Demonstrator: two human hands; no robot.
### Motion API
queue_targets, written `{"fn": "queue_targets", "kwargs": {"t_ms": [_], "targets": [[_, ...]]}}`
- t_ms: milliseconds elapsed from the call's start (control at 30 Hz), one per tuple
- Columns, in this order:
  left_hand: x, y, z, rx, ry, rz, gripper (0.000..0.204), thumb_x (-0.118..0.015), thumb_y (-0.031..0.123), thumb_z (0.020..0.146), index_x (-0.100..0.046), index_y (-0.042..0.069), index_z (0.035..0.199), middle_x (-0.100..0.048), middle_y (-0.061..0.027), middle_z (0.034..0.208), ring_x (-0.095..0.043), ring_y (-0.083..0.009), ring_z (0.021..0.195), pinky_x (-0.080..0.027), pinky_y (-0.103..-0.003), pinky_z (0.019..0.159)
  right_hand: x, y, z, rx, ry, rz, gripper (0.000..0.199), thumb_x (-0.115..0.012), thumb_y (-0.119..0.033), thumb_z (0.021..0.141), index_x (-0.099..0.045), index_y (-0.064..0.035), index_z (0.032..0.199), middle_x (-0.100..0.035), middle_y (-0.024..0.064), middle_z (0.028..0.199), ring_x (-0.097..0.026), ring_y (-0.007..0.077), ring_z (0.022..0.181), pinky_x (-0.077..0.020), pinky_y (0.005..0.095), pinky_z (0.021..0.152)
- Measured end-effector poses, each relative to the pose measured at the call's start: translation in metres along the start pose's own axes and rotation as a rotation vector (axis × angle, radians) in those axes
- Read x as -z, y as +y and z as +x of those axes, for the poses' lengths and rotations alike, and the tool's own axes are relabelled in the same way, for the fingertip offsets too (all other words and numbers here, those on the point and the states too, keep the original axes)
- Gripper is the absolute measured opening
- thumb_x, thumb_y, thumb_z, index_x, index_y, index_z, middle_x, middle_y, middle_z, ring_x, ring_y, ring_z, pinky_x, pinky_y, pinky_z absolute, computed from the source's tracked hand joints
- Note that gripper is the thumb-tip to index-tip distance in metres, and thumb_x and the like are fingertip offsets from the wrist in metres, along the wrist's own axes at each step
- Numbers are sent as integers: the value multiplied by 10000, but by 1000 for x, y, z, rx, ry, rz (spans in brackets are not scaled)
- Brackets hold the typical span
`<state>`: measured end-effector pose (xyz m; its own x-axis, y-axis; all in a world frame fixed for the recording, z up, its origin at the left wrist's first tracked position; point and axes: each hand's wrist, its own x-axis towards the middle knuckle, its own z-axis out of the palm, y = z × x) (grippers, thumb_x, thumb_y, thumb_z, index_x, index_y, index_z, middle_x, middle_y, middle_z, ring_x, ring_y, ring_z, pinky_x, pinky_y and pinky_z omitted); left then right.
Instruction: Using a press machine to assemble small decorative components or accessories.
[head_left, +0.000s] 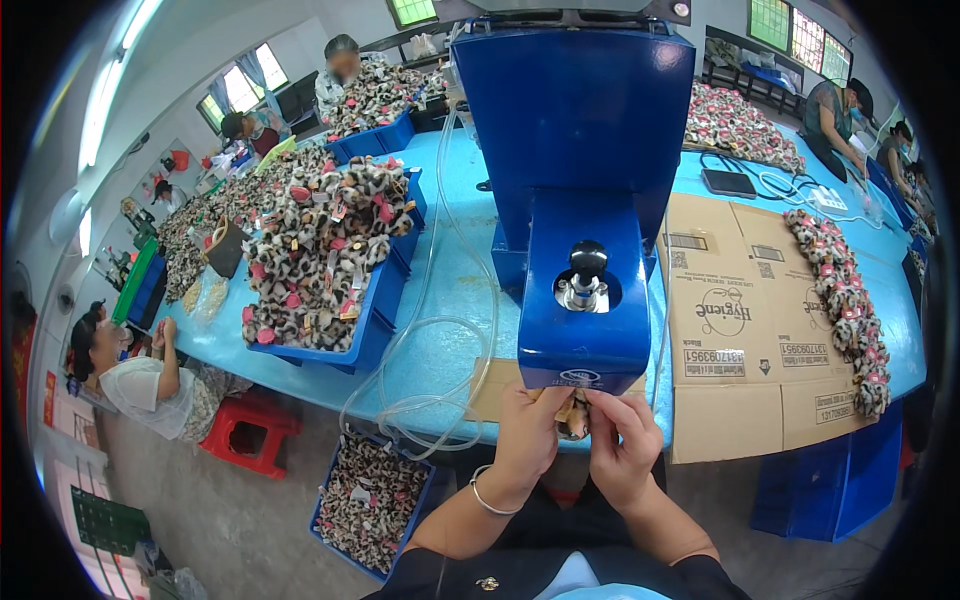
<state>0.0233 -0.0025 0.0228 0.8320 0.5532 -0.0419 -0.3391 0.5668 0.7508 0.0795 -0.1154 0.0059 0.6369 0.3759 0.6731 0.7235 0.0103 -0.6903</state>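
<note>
Close to the table's front edge, my left hand [527, 432] and my right hand [622, 440] meet below the front of a tall blue machine [577, 340]. Between their fingertips is a small plush piece [574, 420], with tan and dark patches showing; its exact shape is mostly hidden by the fingers. Both hands are closed on it, the left from its left side and the right with thumb and forefinger pinching its right side. A black knob [588, 258] on a metal fitting sits in a round opening on top of the machine's arm.
Left of the machine, a blue bin [372, 345] overflows with spotted plush pieces; clear tubing [425, 385] coils beside it. Flattened cardboard [715, 400] lies right, bearing a row of plush pieces [840, 300]. Another filled bin [420, 500] stands on the floor. Several people sit around.
</note>
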Motion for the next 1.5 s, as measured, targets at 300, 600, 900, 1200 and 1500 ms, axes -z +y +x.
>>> {"fn": "queue_targets", "kwargs": {"t_ms": [300, 600, 900, 1200, 1500], "targets": [[1, 1, 3, -20, 78, 12, 73, -566, 38, 930, -622, -3, 950, -666, -75, 821, -615, -116, 554, -470, -208, 440, -5, 1, 7, 36, -5, -15, 251, -695, 117, 772, -696, -9, 990, -600, 102, 748, -582, 220, 598, -453, 321, 519], [8, 4, -6, -12, 103, -28, 80, -561, 53, 934, -624, 14, 965, -669, -52, 842, -635, -116, 628, -489, -222, 513, -9, -3, 8, 44, -18, 32, 285, -698, 97, 777, -706, -22, 1034, -609, 101, 766, -607, 220, 610, -471, 321, 521], [14, -23, -17, 102, 193, -64, 112, -561, 101, 977, -617, 29, 1040, -670, -51, 942, -655, -128, 815, -524, -247, 695, 15, 1, -3, -74, -125, 5, 375, -776, -108, 765, -662, -55, 1119, -606, 134, 944, -636, 276, 742, -522, 353, 611], [-25, -90, -18, 475, -207, -41, 388, -492, 72, 994, -436, -10, 1369, -550, -112, 1285, -532, -197, 1173, -419, -370, 1012, 94, 53, -39, -291, -58, -90, 270, -730, -69, 791, -647, -56, 1048, -649, 144, 936, -657, 305, 809, -538, 369, 694], [-57, -88, -26, 642, -569, 389, 507, -547, 114, 957, -413, -8, 1430, -496, -174, 1378, -512, -252, 1223, -450, -379, 992, 383, 219, -36, -430, 673, -700, 159, -656, -36, 852, -620, -81, 1001, -649, 75, 850, -626, 180, 744, -498, 316, 653]]}}
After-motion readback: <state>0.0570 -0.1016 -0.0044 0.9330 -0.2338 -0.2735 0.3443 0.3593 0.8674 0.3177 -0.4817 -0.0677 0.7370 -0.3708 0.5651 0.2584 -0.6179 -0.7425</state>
